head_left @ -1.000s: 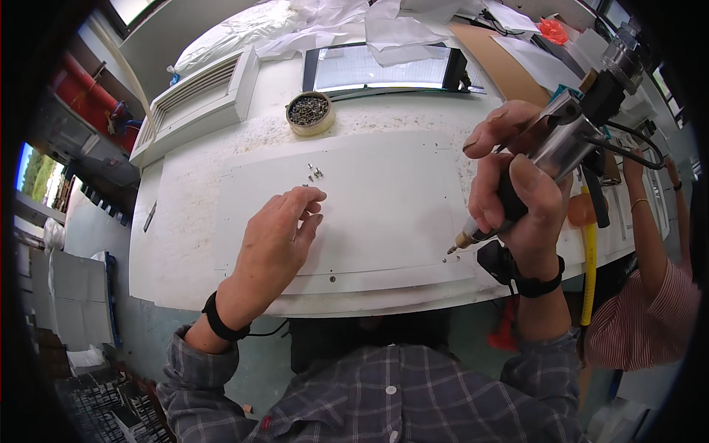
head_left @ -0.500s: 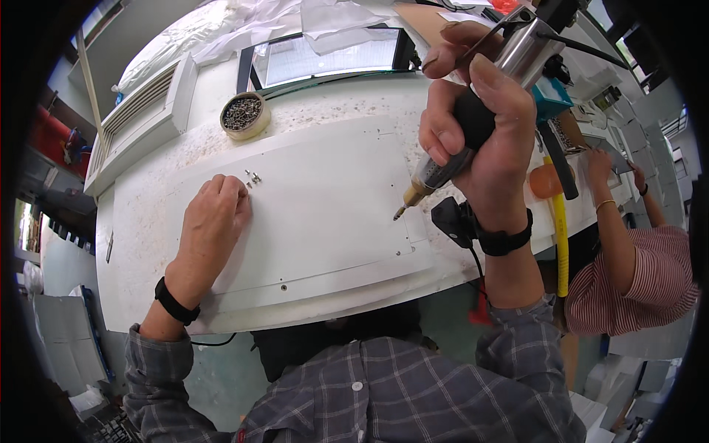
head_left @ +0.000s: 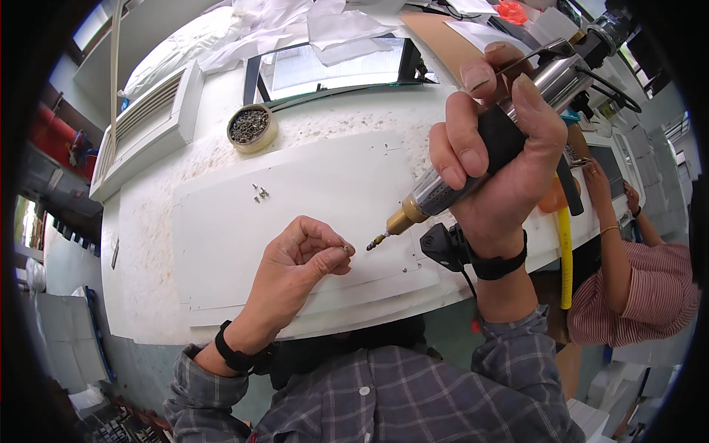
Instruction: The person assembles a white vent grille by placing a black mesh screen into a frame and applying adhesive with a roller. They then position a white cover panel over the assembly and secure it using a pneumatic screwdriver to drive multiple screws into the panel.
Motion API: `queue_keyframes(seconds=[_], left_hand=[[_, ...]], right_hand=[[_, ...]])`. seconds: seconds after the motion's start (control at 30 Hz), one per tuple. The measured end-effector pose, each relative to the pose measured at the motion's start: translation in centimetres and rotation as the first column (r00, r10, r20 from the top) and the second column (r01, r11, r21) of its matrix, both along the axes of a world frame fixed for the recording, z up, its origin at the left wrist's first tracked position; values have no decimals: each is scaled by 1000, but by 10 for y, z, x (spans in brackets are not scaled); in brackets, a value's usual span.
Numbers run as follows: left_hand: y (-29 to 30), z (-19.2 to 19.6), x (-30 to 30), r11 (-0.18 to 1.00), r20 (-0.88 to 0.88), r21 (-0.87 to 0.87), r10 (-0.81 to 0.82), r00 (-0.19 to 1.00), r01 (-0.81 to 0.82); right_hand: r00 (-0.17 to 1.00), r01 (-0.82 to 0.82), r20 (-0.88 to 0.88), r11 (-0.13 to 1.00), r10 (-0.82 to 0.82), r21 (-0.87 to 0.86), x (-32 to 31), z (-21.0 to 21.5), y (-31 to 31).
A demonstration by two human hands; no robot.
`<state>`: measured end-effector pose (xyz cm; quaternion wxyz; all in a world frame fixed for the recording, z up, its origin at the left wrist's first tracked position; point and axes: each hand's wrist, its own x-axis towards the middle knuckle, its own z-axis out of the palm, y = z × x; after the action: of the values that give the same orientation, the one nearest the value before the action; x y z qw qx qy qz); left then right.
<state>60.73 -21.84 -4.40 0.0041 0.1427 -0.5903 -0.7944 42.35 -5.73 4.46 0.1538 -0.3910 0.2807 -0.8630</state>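
In my right hand (head_left: 509, 166) is a metal power screwdriver (head_left: 430, 193) with a black grip, slanting down to the left. Its brass-coloured nose and thin bit (head_left: 377, 241) hang above a flat white panel (head_left: 244, 251). One finger lies by the lever at the tool's upper end. Just left of the bit tip, my left hand (head_left: 299, 258) pinches a small metal screw (head_left: 346, 249) between thumb and forefinger, apart from the bit. Several loose screws (head_left: 261, 193) lie on the panel beyond my left hand.
A round tub (head_left: 258, 145) full of screws stands behind the panel. Farther back are a dark-framed glass pane (head_left: 332, 70) and a white louvred frame (head_left: 185, 111). At right, a yellow hose (head_left: 565, 258) hangs near a co-worker in a striped shirt (head_left: 628, 295).
My left hand has moved right and nearer, away from the loose screws, with a screw now visible in its fingertips. The screwdriver's tip has shifted left and nearer.
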Motion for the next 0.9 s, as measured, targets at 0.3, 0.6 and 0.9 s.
queue_keyframes(seconds=[0.3, 0.6, 0.9], left_hand=[[9, -15, -3, 985, -8, 174, 12, 1000, -10], [12, -14, -4, 979, -4, 203, 16, 1000, -15], [8, 9, -21, 995, -14, -101, -9, 1000, 7]], right_hand=[[1000, -5, -12, 999, 4, -33, 3, -7, -8], [1000, 23, 1, 999, -23, 25, 9, -8, -9], [990, 3, -140, 1000, 0, 25, -10, -6, -12]])
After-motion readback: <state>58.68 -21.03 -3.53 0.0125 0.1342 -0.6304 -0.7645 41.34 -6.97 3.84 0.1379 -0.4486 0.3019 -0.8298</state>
